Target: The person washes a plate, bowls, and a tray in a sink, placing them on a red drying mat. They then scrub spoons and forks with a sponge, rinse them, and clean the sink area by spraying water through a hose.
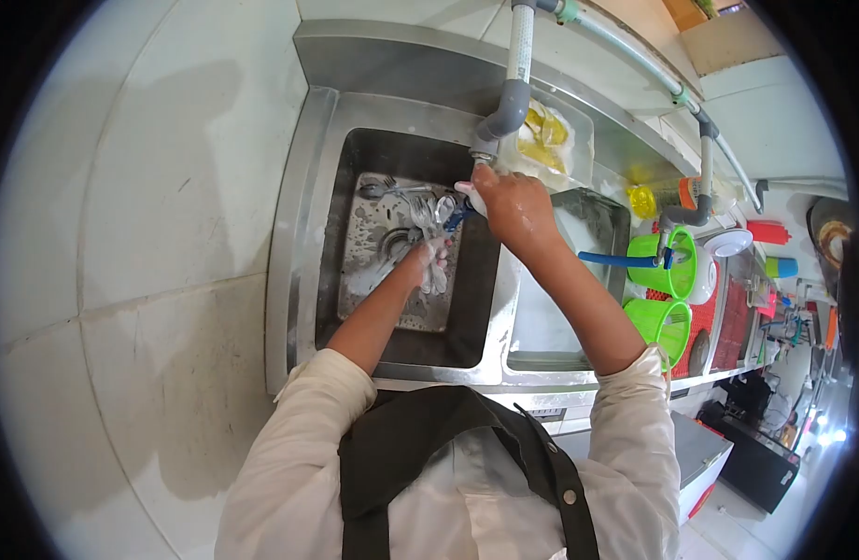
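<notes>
While the left hand is closed round a bunch of cutlery inside the left basin, the right hand is bent at the lower end of the tap, above the basin's right edge; whether it grips the tap, I cannot tell. The bunch points up and fans out above the left fingers, with suds on the hand and metal. Just below the right hand shows a bit of dark blue. Loose cutlery lies on the wet basin floor, towards the far left corner. Beyond the right hand, by the sink's far edge, stands a clear tub with something yellow and foamy inside. To the right is another basin, with a blue hose reaching over its right edge. Past that edge are two green baskets, a white bowl and a red mat.
</notes>
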`<state>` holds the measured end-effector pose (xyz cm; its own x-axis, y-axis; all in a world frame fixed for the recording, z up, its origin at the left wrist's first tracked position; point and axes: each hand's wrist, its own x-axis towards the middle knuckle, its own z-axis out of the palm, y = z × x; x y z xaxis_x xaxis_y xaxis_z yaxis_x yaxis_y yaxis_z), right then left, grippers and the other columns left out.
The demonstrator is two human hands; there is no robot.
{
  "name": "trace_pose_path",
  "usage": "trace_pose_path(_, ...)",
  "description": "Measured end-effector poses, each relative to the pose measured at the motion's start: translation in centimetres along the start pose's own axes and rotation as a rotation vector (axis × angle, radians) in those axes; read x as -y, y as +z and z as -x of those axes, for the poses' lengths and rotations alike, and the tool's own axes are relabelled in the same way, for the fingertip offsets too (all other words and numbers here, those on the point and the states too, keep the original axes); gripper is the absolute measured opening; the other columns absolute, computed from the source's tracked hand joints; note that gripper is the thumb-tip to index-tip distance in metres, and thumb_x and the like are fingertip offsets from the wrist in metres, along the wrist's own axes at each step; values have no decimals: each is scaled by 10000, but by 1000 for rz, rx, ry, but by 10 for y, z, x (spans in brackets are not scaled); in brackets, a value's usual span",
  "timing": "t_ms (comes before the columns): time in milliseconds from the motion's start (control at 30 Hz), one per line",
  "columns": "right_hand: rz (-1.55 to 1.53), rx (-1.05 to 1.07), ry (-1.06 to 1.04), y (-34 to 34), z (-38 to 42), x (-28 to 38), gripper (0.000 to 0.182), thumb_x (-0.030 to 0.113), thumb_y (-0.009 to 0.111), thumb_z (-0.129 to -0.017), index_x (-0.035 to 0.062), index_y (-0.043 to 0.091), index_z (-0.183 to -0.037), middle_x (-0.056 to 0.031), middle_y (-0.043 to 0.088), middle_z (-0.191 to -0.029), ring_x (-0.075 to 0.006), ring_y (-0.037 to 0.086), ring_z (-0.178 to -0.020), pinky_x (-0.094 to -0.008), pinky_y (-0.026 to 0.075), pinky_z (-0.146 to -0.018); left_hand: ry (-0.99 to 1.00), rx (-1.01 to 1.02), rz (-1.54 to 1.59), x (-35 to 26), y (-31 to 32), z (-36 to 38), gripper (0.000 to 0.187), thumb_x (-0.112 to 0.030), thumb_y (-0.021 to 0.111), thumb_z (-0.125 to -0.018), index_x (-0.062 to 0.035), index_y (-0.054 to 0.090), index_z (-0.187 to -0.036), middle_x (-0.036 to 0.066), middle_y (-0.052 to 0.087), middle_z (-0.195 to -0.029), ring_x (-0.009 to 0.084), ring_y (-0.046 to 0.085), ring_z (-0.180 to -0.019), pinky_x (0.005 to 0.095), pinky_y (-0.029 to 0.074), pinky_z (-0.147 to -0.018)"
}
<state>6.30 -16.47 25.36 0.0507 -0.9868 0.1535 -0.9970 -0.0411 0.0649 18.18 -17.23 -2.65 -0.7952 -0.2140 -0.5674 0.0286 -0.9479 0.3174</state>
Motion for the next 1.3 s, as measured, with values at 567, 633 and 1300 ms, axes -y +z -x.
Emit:
trace_pose_path(567,-2739,-26,1371,272,52,71,138,208,504,-818,103,454,-744,-55,458,-646,-196,483,-538,-313,414,-486,-86,-393,-746,24,-34,32,187,-232,447,-804,-87,495,-698,14,418,-516,136,388,-444,290,343,-440)
trace_pose_path(633,-2277,-208,1465,270,45,73,231,297,536,-813,105,445,-722,-45,441,-625,-171,430,-481,-296,384,-447,-211,-437,-543,28,-45,38,283,-254,412,-817,-46,517,-656,50,460,-568,169,413,-453,315,358,-436)
trace_pose_path(1300,-1917,-181,1140,210,66,58,228,200,487,-840,41,580,-975,-61,591,-902,-160,535,-865,-285,434,-730,-196,12,-979,-21,-8,17,176,-207,641,-708,-46,569,-725,30,541,-590,132,522,-501,261,435,-495)
